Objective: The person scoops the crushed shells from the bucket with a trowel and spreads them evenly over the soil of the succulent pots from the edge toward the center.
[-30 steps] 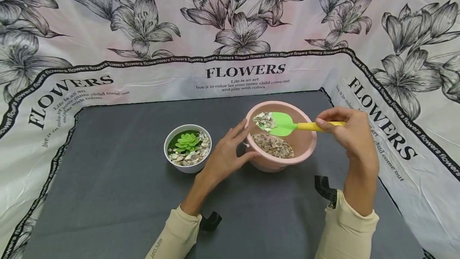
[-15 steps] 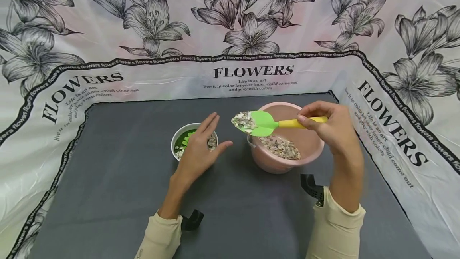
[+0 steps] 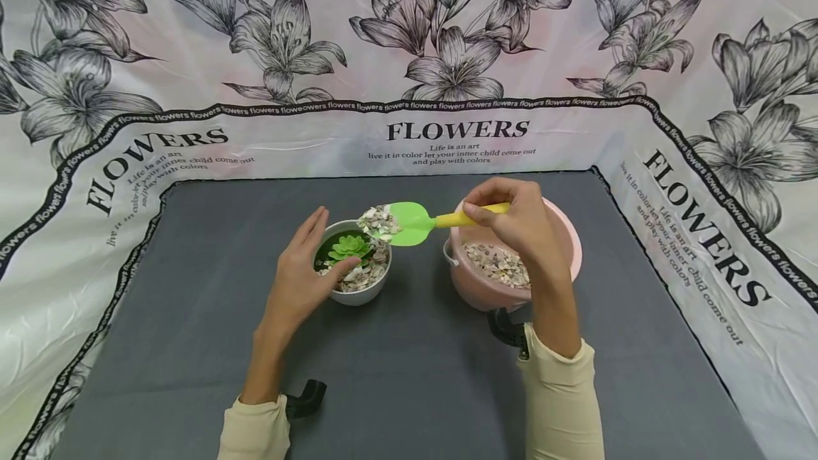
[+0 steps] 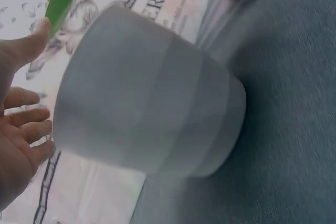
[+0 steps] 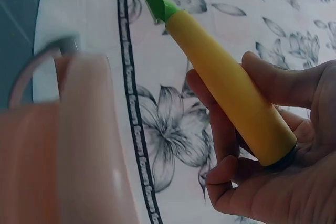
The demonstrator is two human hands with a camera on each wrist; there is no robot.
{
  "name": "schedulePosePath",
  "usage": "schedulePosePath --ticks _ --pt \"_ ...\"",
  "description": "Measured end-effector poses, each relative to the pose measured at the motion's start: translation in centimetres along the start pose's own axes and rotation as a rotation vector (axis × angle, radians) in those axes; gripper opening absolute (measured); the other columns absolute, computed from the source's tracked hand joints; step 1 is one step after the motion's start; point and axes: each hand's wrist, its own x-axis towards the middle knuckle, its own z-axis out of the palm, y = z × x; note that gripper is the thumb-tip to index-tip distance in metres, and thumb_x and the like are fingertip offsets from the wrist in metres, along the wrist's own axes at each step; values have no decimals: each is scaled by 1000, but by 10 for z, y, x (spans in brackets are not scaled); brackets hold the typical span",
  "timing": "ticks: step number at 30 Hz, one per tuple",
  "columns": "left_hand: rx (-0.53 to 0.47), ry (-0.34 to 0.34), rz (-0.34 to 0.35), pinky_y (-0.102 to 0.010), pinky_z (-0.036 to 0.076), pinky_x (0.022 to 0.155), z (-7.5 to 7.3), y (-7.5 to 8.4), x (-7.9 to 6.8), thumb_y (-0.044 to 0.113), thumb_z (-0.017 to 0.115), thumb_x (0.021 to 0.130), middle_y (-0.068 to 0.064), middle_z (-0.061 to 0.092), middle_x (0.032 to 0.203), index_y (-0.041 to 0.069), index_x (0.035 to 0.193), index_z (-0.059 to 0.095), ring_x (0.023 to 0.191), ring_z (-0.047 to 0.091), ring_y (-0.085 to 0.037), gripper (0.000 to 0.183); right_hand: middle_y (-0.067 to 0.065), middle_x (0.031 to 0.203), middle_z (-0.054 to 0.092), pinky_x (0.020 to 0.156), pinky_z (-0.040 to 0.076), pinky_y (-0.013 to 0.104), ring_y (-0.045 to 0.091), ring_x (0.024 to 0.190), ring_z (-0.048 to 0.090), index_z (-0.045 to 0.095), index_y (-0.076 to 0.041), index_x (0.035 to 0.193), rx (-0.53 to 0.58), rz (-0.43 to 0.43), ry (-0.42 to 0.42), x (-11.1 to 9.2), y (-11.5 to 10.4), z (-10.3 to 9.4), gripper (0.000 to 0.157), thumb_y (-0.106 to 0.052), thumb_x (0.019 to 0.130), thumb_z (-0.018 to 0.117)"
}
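Observation:
My right hand [image 3: 520, 222] pinches the yellow handle of a toy trowel [image 3: 412, 224] between thumb and fingers. Its green blade carries a heap of small pebbles [image 3: 378, 221] and overlaps the right rim of the white pot [image 3: 361, 297]. Inside that pot a green succulent [image 3: 349, 248] stands among pebbles. My left hand [image 3: 299, 275], fingers extended and thumb spread, is at the pot's left side. In the left wrist view the pot's banded wall [image 4: 147, 93] fills the middle, fingertips right at its rim. The right wrist view shows the trowel handle [image 5: 231, 87] in my fingers.
A pink bucket [image 3: 476, 288] with pebbles in its bottom stands to the right, partly behind my right hand and forearm. Its small handle hangs on the left side. Grey cloth [image 3: 409, 375] covers the table, and a flower-printed sheet [image 3: 287, 148] borders it.
The loaded trowel has moved left from above the pink bucket to the white pot's rim. My left hand has left the bucket and passed over to the pot's left side.

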Motion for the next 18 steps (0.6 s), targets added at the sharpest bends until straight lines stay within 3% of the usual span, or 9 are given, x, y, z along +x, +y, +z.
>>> schedulePosePath --ticks 6,14,18 --pt "-19 -20 -40 -63 37 122 -6 -12 -6 35 84 89 -12 32 172 13 166 30 157 36 -39 96 19 89 75 71 54 24 20 80 63 76 8 94 4 -23 -35 4 -2 15 6 3 89 75" --pt "-39 -83 -83 -67 32 123 -9 -23 -12 38 87 86 -13 27 174 20 169 21 160 29 -40 107 20 96 76 73 53 30 26 85 61 77 3 96 -23 7 -93 5 -9 34 6 -1 92 75" --pt "-67 -112 -94 -67 30 124 -5 -31 -14 33 91 82 -11 27 174 20 169 16 161 27 -40 116 19 94 77 74 52 31 26 83 62 78 1 95 -59 -21 -112 6 -12 45 5 -2 92 75"
